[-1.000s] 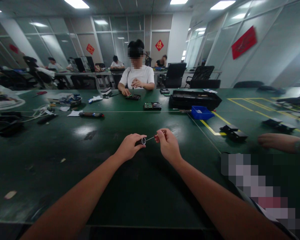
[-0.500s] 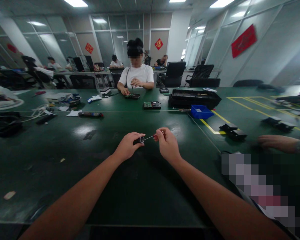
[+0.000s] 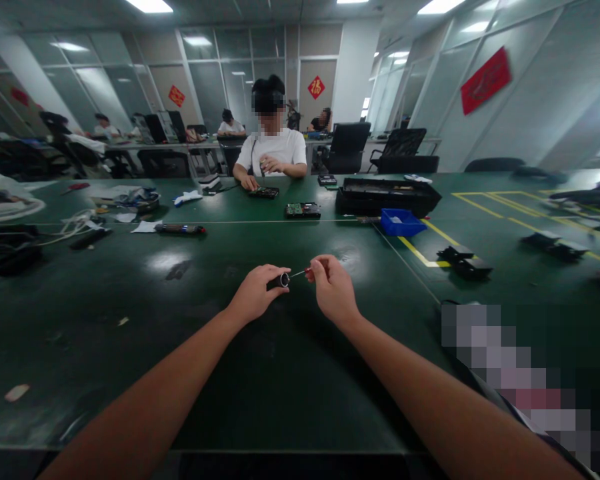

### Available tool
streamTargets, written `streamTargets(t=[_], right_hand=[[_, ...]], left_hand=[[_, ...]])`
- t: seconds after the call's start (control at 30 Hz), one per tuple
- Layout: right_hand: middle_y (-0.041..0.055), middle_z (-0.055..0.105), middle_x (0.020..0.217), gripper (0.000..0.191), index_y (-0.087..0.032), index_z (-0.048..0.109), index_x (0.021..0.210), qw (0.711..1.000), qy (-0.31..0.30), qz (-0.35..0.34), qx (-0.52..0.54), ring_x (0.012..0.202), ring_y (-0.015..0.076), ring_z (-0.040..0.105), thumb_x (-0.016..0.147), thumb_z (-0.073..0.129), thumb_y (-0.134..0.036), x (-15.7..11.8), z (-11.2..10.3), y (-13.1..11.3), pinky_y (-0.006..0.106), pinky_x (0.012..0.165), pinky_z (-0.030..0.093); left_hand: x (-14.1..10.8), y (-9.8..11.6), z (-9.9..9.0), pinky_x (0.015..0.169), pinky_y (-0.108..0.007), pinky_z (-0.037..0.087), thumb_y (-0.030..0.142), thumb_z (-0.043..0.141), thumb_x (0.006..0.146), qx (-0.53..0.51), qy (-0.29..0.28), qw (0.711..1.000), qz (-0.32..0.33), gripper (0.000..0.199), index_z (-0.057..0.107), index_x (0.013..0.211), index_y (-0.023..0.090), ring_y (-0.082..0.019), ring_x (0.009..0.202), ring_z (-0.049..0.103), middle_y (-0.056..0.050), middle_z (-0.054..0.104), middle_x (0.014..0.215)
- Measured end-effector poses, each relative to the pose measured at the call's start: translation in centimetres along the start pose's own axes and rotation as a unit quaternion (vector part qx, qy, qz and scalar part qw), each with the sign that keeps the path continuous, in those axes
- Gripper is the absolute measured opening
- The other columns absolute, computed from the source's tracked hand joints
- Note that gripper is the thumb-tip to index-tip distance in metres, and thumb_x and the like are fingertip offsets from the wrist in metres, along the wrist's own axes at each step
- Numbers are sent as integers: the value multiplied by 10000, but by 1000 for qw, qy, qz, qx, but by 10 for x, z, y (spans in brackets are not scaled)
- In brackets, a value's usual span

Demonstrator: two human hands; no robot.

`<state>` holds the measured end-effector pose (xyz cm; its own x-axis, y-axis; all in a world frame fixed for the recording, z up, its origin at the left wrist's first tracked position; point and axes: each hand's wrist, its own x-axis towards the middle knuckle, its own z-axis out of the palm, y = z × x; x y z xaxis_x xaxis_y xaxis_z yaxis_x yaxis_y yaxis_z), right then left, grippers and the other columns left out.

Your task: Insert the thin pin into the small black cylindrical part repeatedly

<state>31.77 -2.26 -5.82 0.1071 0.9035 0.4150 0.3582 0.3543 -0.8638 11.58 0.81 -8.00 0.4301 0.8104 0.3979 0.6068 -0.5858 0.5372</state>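
Observation:
Between thumb and fingers, my left hand point(image 3: 254, 293) grips a small dark cylinder point(image 3: 283, 280) with a bright ring at its open end, which faces right. My right hand point(image 3: 334, 287) is closed on the red handle of a thin screwdriver point(image 3: 298, 273). The metal shaft points left and its tip is at the cylinder's ringed end; I cannot tell how far inside it reaches. Both hands are held over the green table point(image 3: 260, 387). What lies within the cylinder is too small to make out.
Ahead lies an opened hard drive point(image 3: 303, 211), with a black casing point(image 3: 387, 197) and a blue bin point(image 3: 403, 223) to its right. A dark pen-shaped tool point(image 3: 180, 229) lies left. Black parts point(image 3: 464, 261) sit right. Across the table a person point(image 3: 270, 150) handles another drive.
My hands stay almost in place, and the screwdriver tip sits slightly closer to the cylinder's opening. At right, a co-worker's hand has drawn back toward the frame edge.

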Motion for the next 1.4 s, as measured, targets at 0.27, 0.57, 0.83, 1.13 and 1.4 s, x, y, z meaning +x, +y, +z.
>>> streamTargets(t=[0.27,0.57,0.83,1.13,1.4], right_hand=[[39,680,826,218,-221,566,948,999,23,4,-34,749,192,635,995,435,-388,0,-1,2,334,717,466],[33,662,816,205,-238,549,961,997,22,-41,-59,752,200,624,1005,414,-386,-1,-8,-3,335,705,444],[36,668,826,231,-243,560,998,996,43,-37,-64,753,205,627,1003,413,-421,0,-10,-4,335,688,436],[41,671,839,243,-238,565,1008,998,33,-29,-51,726,188,620,1006,411,-425,-1,-11,-6,329,679,453],[42,674,847,243,-245,569,1003,997,44,-43,-45,770,206,636,1005,411,-430,0,-12,-5,339,717,458]], left_hand=[[0,-2,3,961,-387,450,297,730,849,3,-13,1000,-14,427,654,1268,262,-227,1073,594,-52,674,1150],[0,-2,3,946,-395,458,319,700,868,10,-43,999,-21,421,644,1282,262,-231,1050,596,-58,665,1126],[0,1,-2,986,-417,463,316,677,869,-82,29,992,-89,380,631,1237,233,-247,1098,609,-74,654,1212],[6,0,-24,683,-294,496,505,548,912,-222,62,959,-166,357,579,1084,194,-163,719,611,-31,628,819],[16,15,-30,821,-351,485,362,558,903,4,-55,996,-75,220,707,985,222,-220,887,644,-57,707,986]])
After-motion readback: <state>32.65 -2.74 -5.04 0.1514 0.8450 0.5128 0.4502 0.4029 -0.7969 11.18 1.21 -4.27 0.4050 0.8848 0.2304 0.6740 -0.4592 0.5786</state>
